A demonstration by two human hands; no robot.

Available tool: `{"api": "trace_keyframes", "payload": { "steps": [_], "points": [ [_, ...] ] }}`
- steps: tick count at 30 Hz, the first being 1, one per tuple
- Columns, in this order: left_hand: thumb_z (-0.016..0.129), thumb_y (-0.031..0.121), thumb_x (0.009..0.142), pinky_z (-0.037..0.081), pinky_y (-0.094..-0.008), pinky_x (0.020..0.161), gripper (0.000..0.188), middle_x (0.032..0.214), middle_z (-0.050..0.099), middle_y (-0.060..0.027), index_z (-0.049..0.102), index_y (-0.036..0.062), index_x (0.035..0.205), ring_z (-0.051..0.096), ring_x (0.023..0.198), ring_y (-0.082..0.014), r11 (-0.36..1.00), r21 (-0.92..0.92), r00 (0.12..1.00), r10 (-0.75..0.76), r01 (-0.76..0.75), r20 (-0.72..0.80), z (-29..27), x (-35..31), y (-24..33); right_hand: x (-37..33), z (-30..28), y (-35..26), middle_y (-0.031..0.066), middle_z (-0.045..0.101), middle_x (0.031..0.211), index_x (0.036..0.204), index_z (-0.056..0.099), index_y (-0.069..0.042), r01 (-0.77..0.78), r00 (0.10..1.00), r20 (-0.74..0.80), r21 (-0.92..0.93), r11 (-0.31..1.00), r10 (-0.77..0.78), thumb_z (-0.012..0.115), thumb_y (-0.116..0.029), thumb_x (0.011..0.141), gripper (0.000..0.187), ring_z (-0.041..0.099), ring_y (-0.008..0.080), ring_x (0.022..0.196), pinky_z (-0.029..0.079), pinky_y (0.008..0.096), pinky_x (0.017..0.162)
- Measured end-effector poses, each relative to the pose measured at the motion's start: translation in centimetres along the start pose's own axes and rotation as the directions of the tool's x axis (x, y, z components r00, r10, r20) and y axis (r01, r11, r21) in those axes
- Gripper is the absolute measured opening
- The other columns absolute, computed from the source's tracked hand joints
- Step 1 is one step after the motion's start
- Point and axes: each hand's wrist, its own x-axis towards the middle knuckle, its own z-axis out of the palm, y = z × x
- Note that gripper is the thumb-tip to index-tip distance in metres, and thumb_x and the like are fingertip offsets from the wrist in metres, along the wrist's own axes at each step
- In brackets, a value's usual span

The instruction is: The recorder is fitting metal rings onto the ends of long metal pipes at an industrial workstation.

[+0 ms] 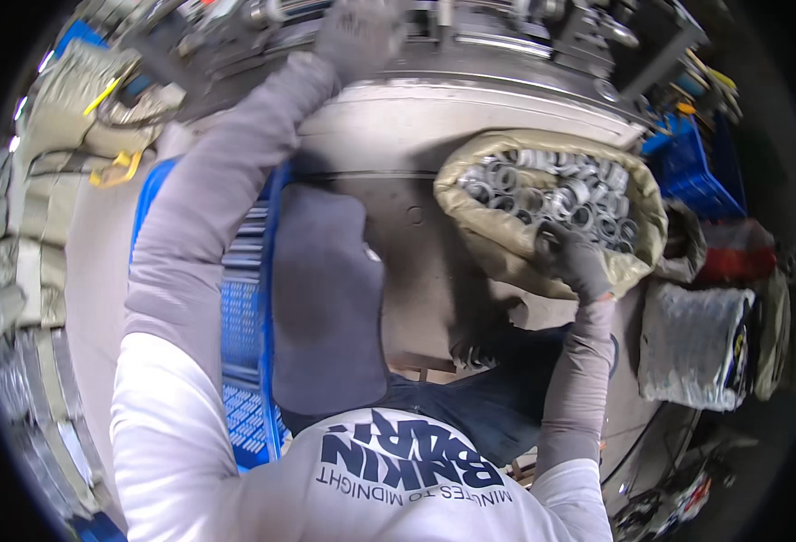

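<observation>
My left hand, in a grey glove, reaches far forward to the machine along the top edge. Motion smears its fingers, so their grip does not show. My right hand, in a dark grey glove, is over the near side of an open beige sack. Its fingers curl down by the metal rings that fill the sack; whatever they hold is hidden. The rings are short, shiny and silvery, lying loose in a heap.
A blue plastic crate stands below my left arm, beside a dark grey pad. Blue bins, a red bundle and a white wrapped package are at the right. Stacked packs line the far left.
</observation>
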Motion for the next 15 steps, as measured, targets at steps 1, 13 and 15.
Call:
{"api": "trace_keyframes", "payload": {
  "steps": [1, 13, 15],
  "points": [
    [0.074, 0.023, 0.087, 0.052, -0.0468, 0.092, 0.039, 0.115, 0.070, -0.0114, 0.066, 0.0126, 0.124, 0.067, 0.109, -0.0318, 0.996, -0.041, 0.992, 0.080, -0.085, -0.099, -1.1, -4.0, -1.0, 0.1, -0.1, -0.8, 0.0213, 0.074, 0.107, 0.121, 0.075, -0.012, -0.028, 0.999, -0.038, 0.018, 0.999, 0.029, 0.075, -0.030, 0.086, 0.039, 0.073, 0.0387, 0.093, 0.057, 0.0489, 0.083],
    [0.065, 0.025, 0.091, 0.054, -0.0459, 0.101, 0.038, 0.131, 0.071, -0.0174, 0.071, 0.0082, 0.125, 0.070, 0.118, -0.0355, 0.763, 0.431, 0.132, -0.550, 0.482, 0.825, 1.7, -60.6, -9.0, 0.5, 0.3, -1.7, 0.0195, 0.062, 0.145, 0.143, 0.062, -0.002, 0.275, 0.882, -0.438, 0.178, 0.945, -0.174, 0.065, -0.019, 0.103, 0.044, 0.056, 0.0302, 0.138, 0.051, 0.0373, 0.107],
    [0.065, 0.025, 0.092, 0.053, -0.0473, 0.100, 0.037, 0.130, 0.071, -0.0154, 0.070, 0.0086, 0.125, 0.067, 0.122, -0.0334, 0.768, 0.402, 0.067, -0.496, 0.498, 0.866, 3.6, -61.9, -6.5, 0.3, 0.5, 0.4, 0.0178, 0.063, 0.141, 0.141, 0.062, 0.001, 0.360, 0.774, -0.441, -0.283, 0.889, -0.454, 0.060, -0.022, 0.105, 0.042, 0.060, 0.0300, 0.132, 0.054, 0.0378, 0.105]
  ]
}}
